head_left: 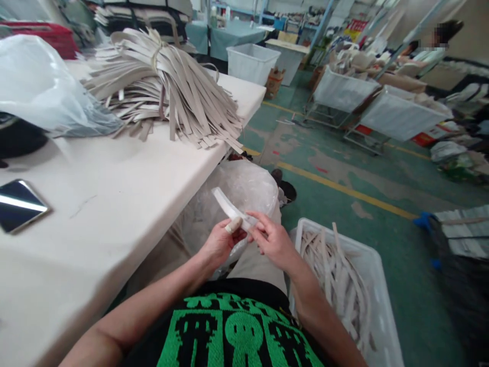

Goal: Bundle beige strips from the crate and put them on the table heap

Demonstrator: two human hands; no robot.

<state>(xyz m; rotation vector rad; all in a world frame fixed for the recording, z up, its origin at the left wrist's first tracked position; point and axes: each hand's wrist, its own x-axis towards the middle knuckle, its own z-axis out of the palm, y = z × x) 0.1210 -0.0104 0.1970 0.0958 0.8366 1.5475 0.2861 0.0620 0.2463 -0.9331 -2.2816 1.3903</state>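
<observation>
Over my lap, a short white strip is held between my two hands, its free end pointing up and to the left. My left hand pinches the strip near its middle, and a pale wrap covers the thumb tip. Closed on the strip's right end is my right hand, fingers bent around it. Beyond the hands hangs a clear plastic bag beside the table. To my right stands a white plastic bin with many loose beige strips in it.
On the white table lie a tied bundle of beige strips, a plastic bag and a phone. Loaded white carts stand across the green floor, with a person behind them. A dark bag is at the right.
</observation>
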